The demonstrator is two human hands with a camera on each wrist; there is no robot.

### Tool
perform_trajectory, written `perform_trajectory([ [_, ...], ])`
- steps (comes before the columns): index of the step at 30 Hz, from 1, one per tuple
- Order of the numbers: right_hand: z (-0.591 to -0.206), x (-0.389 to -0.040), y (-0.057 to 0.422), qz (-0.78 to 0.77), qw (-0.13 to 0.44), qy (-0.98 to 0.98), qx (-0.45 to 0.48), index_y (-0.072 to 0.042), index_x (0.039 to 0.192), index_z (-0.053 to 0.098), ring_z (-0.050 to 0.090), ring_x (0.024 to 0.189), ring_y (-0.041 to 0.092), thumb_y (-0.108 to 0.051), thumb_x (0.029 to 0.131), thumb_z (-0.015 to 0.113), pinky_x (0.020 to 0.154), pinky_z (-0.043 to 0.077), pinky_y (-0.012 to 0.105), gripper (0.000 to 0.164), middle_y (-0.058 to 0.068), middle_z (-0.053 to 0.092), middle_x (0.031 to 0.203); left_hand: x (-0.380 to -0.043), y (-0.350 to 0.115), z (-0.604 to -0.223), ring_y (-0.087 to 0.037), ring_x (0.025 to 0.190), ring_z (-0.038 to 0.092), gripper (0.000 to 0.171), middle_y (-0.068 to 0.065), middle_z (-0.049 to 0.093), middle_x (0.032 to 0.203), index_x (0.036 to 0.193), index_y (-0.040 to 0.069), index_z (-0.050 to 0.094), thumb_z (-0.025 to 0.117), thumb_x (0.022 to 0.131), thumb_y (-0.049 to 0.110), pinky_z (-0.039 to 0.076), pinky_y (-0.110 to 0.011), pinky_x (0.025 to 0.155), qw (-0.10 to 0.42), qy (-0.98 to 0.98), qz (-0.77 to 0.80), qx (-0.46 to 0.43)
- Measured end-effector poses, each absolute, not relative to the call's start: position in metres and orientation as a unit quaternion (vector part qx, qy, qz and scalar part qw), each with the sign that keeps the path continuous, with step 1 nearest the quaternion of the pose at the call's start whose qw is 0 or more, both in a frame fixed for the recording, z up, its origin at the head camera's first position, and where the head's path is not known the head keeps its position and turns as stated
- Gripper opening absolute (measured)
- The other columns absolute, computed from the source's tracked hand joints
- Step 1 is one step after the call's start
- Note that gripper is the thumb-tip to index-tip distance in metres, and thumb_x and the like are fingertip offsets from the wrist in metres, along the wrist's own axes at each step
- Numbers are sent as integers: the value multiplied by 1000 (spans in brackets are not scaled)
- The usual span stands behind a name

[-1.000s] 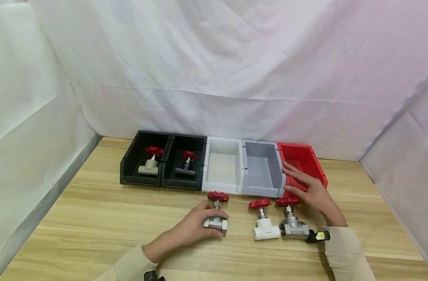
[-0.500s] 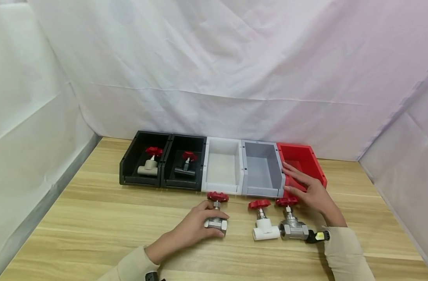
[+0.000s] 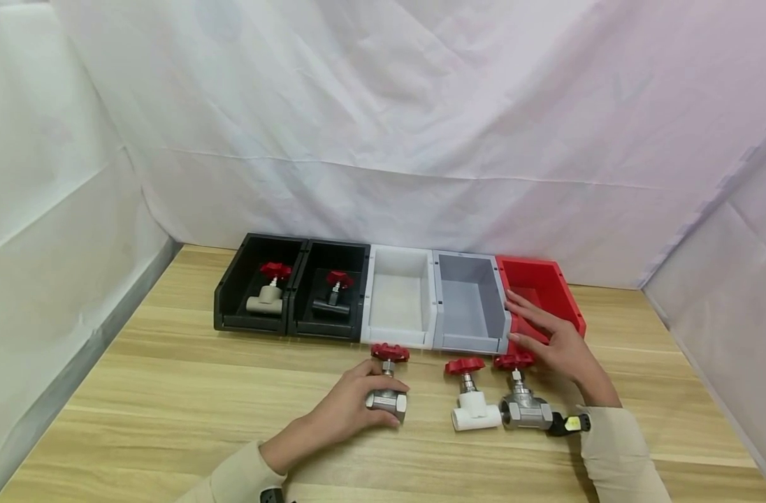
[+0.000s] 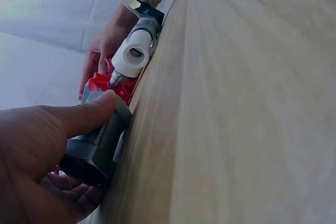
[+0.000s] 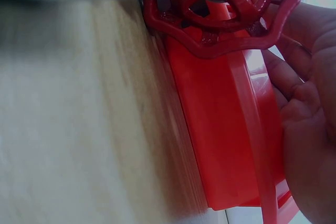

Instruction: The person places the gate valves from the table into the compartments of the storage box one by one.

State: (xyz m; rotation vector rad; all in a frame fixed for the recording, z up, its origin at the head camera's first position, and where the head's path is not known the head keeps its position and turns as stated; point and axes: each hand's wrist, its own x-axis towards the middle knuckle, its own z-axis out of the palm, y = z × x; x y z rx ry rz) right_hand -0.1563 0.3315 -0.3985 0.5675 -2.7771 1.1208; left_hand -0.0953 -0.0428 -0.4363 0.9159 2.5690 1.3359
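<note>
My left hand (image 3: pixel 345 405) grips a silver metal globe valve (image 3: pixel 392 402) with a red handwheel, thumb on the near side of its body. The left wrist view shows the thumb across the valve's hexagonal end (image 4: pixel 89 156), close beside the wooden tabletop. My right hand (image 3: pixel 562 346) rests over the red bin (image 3: pixel 546 271), fingers extended to its left wall beside the grey bin (image 3: pixel 465 342). Under that hand, a red handwheel (image 5: pixel 226 38) fills the top of the right wrist view; it belongs to a second metal valve (image 3: pixel 530 412). A white plastic valve (image 3: pixel 475 413) stands left of that one.
Two black bins (image 3: pixel 251 325) at the left hold a beige valve (image 3: pixel 266 300) and a dark grey valve (image 3: pixel 333 306). A white bin (image 3: pixel 398 337) sits between them and the grey bin. White cloth (image 3: pixel 383 126) walls the table's back and sides.
</note>
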Motion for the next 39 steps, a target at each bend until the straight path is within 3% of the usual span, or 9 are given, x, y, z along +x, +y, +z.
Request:
perform_trajectory([
  [6,-415,-165,343,377,42,-906,187,-23,143,48,37,128,26,-13,82,76,77,51,25,67,-2,40,149,-96,-43,-438,-12,88,52,45,5,54,101,110,23,73,86,68,26,46,-27,78,47,845,441,298],
  [13,-421,-168,348,380,46,-904,191,-29,143,47,37,128,23,-19,83,76,76,52,27,68,-8,40,148,-96,-43,-438,-11,85,53,44,5,55,99,109,23,74,86,68,27,46,-26,74,39,850,432,299],
  [21,-416,-165,345,373,45,-907,192,-24,143,48,38,128,24,-15,83,76,79,51,25,67,-5,39,148,-95,-42,-436,-12,87,54,43,3,57,100,108,20,74,87,67,24,47,-26,75,33,844,446,296],
  [29,-403,-157,334,372,49,-907,193,-11,141,50,39,126,27,-6,82,75,80,53,37,64,7,41,147,-93,-41,-435,-14,89,54,42,1,58,102,107,21,75,87,67,24,47,-27,76,39,846,446,289],
  [39,-420,-167,348,370,50,-906,199,-27,143,48,38,129,18,-18,83,76,81,51,28,67,-7,39,148,-93,-38,-431,-14,91,54,40,-1,58,106,107,24,75,86,69,29,47,-28,77,49,844,448,291],
])
